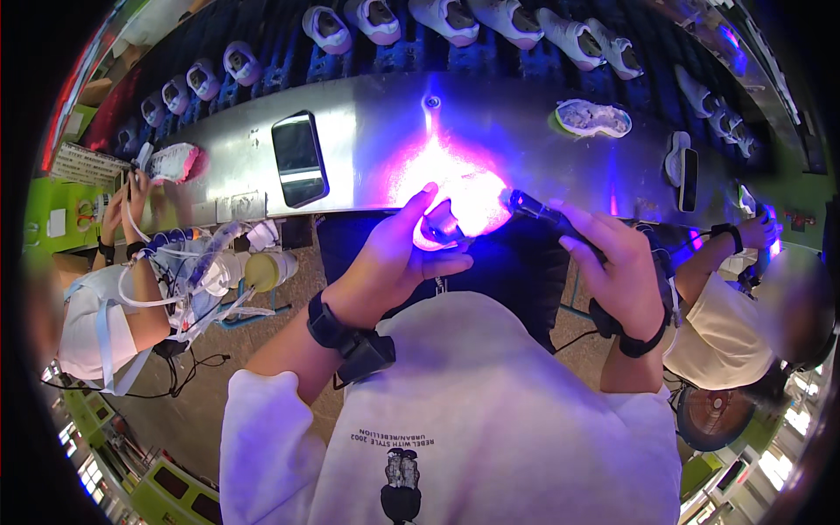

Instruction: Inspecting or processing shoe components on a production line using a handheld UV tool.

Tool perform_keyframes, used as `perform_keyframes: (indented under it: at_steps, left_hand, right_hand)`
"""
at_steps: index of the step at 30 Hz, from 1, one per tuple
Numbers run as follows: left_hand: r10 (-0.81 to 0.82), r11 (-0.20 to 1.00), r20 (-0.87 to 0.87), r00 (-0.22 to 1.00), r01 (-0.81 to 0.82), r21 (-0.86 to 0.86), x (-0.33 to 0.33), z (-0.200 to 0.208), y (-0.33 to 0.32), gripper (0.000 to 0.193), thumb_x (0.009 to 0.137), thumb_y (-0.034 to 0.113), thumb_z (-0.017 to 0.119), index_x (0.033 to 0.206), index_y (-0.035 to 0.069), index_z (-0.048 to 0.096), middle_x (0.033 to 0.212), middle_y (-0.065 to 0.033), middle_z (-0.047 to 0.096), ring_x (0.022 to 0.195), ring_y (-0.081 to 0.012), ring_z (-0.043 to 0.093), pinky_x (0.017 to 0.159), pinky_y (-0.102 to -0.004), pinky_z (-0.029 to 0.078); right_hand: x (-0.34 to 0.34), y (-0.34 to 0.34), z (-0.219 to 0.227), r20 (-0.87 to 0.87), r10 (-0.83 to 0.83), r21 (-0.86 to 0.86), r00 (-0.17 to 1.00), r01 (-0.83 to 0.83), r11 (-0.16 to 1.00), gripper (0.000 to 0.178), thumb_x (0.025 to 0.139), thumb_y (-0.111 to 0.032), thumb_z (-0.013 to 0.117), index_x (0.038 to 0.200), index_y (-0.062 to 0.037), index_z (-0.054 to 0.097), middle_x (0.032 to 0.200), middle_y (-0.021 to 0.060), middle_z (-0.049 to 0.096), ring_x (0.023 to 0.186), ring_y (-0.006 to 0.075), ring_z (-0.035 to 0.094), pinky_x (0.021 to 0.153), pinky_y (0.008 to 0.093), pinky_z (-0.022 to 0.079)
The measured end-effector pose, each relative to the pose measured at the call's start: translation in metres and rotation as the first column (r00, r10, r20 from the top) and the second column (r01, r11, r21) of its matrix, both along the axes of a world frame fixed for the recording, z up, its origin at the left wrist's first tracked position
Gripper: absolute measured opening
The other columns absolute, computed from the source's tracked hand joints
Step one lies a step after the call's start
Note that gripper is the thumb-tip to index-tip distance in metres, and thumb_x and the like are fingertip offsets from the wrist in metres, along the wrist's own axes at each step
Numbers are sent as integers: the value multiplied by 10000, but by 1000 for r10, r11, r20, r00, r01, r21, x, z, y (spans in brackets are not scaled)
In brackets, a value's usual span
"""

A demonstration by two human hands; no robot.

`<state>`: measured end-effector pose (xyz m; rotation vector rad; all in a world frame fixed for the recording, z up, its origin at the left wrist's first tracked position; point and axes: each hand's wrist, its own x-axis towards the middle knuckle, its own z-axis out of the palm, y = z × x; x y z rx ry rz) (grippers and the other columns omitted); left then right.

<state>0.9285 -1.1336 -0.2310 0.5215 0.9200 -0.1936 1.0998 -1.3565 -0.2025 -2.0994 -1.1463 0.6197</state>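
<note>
Just over the near edge of the metal table, my left hand (407, 249) grips a light-coloured shoe (464, 197) by its heel end, thumb along the opening. Glaring white and violet light washes out most of the shoe, so its detail is lost. My right hand (617, 267) is closed round a slim black torch (535, 210). The torch head points at the side of the shoe and is close to it; whether they touch I cannot tell.
A phone (299, 160) lies on the metal table (354, 149) to the left, a shoe sole (593, 118) to the right. Beyond, several shoes (446, 19) line a roller conveyor. Co-workers sit on both sides; one hand (131, 197) is by a pink-soled shoe (175, 163).
</note>
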Motion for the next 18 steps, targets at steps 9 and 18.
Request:
perform_keyframes:
  at_steps: [9, 18]
  left_hand:
    - [264, 733, 70, 962, -153, -663, -24, -34, 10, 420, 1058, 432, 440, 1136, 33, 547, 1185, -227, 630, 973, -379, 714, 854, -435, 642]
    - [276, 508, 69, 959, -85, -857, -19, -28, 10, 738, 1041, 503, 399, 1314, -181, 438, 1060, -313, 662, 897, -378, 734, 773, -391, 658]
  right_hand:
    - [-4, 26, -9, -85, -4, 34, 996, 7, 999, 443, 874, -21, 699, 1311, -74, 654, 1027, 131, 722, 892, 203, 696, 810, 314, 529]
    - [-29, 18, -44, -91, -54, 164, 994, 68, 984, 429, 868, -42, 706, 1292, -80, 651, 860, 138, 653, 735, 275, 647, 688, 351, 511]
